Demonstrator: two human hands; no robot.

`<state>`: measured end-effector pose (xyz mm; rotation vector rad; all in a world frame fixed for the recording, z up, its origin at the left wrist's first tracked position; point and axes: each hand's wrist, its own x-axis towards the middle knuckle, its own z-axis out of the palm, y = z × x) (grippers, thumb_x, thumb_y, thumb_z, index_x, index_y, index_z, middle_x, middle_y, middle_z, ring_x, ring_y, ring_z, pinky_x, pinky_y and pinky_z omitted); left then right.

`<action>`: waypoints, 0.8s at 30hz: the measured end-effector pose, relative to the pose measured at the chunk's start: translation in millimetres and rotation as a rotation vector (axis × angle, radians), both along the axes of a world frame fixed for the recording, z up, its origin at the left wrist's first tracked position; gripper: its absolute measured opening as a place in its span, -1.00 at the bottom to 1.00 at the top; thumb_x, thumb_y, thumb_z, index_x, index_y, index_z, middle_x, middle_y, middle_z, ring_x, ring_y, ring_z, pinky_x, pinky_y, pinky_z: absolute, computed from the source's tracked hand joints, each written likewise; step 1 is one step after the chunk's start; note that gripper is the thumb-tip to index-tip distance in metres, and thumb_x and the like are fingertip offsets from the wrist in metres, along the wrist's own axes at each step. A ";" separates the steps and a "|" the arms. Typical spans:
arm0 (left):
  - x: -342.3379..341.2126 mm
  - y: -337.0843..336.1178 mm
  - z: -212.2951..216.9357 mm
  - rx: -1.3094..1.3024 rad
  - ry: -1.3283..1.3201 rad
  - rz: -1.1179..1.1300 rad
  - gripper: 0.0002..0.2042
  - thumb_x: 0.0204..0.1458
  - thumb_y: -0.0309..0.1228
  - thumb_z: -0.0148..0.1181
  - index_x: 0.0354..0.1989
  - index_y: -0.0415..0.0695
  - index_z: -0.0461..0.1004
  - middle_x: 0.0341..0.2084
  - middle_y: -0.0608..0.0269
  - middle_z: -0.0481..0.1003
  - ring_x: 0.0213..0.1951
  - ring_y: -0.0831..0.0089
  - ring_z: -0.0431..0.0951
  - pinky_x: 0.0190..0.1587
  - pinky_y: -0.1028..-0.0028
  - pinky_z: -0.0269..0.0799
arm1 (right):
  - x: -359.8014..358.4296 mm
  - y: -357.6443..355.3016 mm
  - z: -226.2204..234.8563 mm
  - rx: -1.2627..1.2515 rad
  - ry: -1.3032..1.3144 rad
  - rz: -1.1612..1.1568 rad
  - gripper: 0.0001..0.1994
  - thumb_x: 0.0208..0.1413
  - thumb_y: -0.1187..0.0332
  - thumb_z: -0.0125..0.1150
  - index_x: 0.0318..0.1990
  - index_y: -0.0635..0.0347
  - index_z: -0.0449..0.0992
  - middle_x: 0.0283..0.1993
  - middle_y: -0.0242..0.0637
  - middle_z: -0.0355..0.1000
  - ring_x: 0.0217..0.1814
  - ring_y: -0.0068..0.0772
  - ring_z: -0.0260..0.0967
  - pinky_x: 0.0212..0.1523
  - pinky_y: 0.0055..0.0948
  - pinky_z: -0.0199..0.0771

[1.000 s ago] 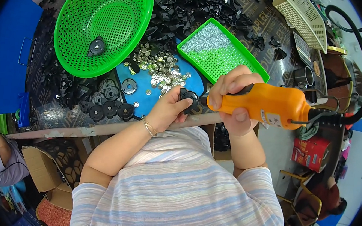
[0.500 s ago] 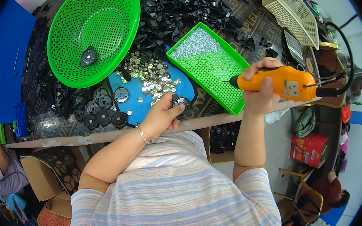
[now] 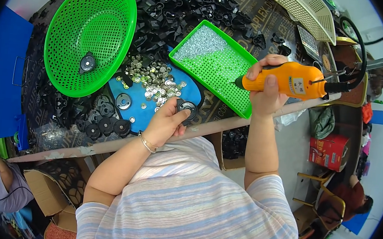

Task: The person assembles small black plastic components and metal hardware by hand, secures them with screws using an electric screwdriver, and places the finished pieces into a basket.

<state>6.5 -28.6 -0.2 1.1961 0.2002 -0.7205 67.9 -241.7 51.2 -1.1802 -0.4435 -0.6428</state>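
Left hand (image 3: 163, 124): fingers curled around a round black plastic disc part with a metal centre (image 3: 188, 108), thumb laid along its near side; the part rests at the near edge of the worktop (image 3: 227, 122), just beside the blue plastic sheet (image 3: 189, 89)

Right hand (image 3: 264, 89): closed in a full grip around the body of an orange handheld electric screwdriver (image 3: 290, 80), held level above the worktop edge, with its dark tip pointing toward the person's left, over the near right part of the rectangular green perforated plastic tray (image 3: 223, 72). A black cable (image 3: 359, 47) leaves the rear of the tool and loops up to the right

The tray holds a patch of small silver screws (image 3: 200, 45) in its far corner

On the blue sheet lies a loose pile of small round silver metal caps (image 3: 156, 80), with 1 flat round metal washer-like disc (image 3: 123, 101) to its left

A large round green perforated plastic basket (image 3: 89, 35) stands tilted at the far left, with 1 black disc part (image 3: 87, 62) inside it

A row of further black round parts (image 3: 104, 123) lies at the near left of the worktop, and a heap of black plastic pieces (image 3: 187, 7) covers the far side

A cream perforated plastic basket (image 3: 305, 11) sits at the far right
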 end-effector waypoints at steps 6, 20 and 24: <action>0.0 -0.2 2.1 0.008 0.012 0.005 -0.90 0.08 -0.47 0.00 -0.25 -0.14 0.27 -0.54 0.33 0.43 -0.75 0.68 0.32 -0.76 0.71 0.16 | 2.1 1.5 0.9 -0.005 0.019 0.005 -0.76 -0.04 0.42 0.17 -0.25 0.32 0.29 -0.31 -0.23 0.26 -0.55 -0.47 0.31 -0.47 -0.56 0.34; 0.2 0.4 2.7 0.003 -0.016 -0.013 -0.90 0.08 -0.45 0.00 -0.26 -0.13 0.26 -0.55 0.35 0.42 -0.74 0.67 0.32 -0.76 0.71 0.17 | -23.0 8.4 31.2 0.025 0.011 0.116 -0.57 0.01 0.08 0.12 -0.17 0.26 0.23 -0.28 -0.18 0.18 -0.51 -0.40 0.23 -0.52 -0.47 0.31; 0.2 0.0 -0.6 0.019 -0.013 -0.021 -0.90 0.08 -0.45 0.00 -0.26 -0.13 0.26 -0.56 0.37 0.41 -0.74 0.67 0.32 -0.75 0.71 0.16 | -41.2 27.1 35.4 -0.032 0.008 0.296 -0.57 0.05 0.03 0.06 -0.19 0.23 0.18 -0.27 -0.21 0.14 -0.52 -0.44 0.23 -0.54 -0.51 0.30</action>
